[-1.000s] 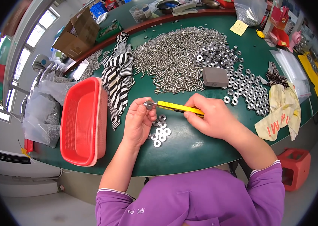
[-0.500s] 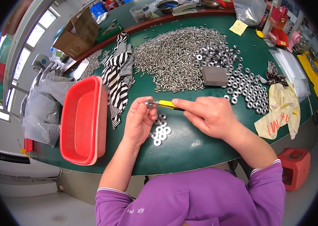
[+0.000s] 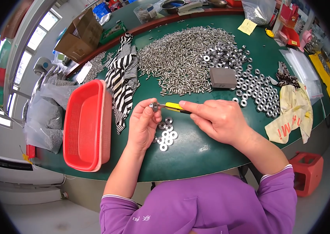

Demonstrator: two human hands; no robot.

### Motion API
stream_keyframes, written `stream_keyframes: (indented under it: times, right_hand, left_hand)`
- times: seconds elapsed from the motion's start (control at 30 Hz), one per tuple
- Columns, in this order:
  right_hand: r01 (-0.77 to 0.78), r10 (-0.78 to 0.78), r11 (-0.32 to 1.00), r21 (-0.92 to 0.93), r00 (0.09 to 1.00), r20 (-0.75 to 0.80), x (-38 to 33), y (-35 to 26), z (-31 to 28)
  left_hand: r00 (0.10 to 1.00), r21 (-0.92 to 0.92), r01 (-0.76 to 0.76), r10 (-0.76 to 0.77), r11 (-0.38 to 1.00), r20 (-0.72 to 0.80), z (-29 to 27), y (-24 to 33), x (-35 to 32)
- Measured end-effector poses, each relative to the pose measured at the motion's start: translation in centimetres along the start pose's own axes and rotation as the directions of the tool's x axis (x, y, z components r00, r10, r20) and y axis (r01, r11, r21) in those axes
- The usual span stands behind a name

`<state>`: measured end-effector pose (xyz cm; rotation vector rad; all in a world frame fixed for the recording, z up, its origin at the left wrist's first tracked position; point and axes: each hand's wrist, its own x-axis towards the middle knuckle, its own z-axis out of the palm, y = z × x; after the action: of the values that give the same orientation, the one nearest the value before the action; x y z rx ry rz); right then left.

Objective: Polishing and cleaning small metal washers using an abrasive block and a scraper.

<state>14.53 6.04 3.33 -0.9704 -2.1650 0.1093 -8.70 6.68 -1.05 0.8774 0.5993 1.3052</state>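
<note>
My left hand (image 3: pixel 142 126) pinches a small metal ring (image 3: pixel 153 107) between thumb and fingers above the table. A yellow and black utility knife (image 3: pixel 173 105) is gripped in my right hand (image 3: pixel 224 121), the index finger stretched along its handle. The knife's thin tip meets the ring; fingers partly cover the ring, so the exact contact cannot be made out. Below my left hand lies a small group of loose metal rings (image 3: pixel 167 135). Further right, many similar rings (image 3: pixel 256 91) are spread flat beside a grey block (image 3: pixel 223 78).
A large heap of small metal pins (image 3: pixel 184 58) covers the far middle of the green table (image 3: pixel 200 156). At left stand a red basket (image 3: pixel 107 128), a striped cloth (image 3: pixel 122 74) and filled plastic bags (image 3: pixel 48 117). A pale cloth (image 3: pixel 289 117) hangs over the right edge.
My left hand and the ring have shifted very slightly left and up. The knife remains against the ring; the rings on the table have not moved.
</note>
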Motion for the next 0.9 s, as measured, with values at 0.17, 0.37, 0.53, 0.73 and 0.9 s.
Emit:
stream_keyframes:
  times: [0.17,0.37,0.53,0.73,0.9]
  right_hand:
    - [-0.051,0.047,0.994,0.091,0.997,0.053,-0.19,0.11,0.32]
    - [-0.196,0.166,0.952,0.235,0.976,0.141,-0.38,-0.24,0.69]
    - [-0.401,0.301,0.815,0.418,0.91,0.285,-0.21,-0.36,0.49]
    - [-0.132,0.125,0.969,0.209,0.991,0.05,-0.08,-0.06,0.12]
    - [-0.057,0.065,0.978,0.199,0.997,-0.033,-0.14,0.47,0.42]
  left_hand:
    - [1.0,0.008,-0.009,0.009,1.0,-0.017,-0.17,-0.22,-0.02]
    - [0.999,-0.012,0.001,-0.001,1.0,-0.042,-0.32,-0.53,-0.08]
    - [0.992,0.005,0.006,-0.005,1.0,-0.128,0.32,-0.4,-0.02]
    - [0.998,-0.009,-0.028,0.027,1.0,-0.063,-0.17,-0.11,0.32]
    - [0.999,-0.032,-0.002,0.001,0.999,-0.042,-0.41,-0.1,0.31]
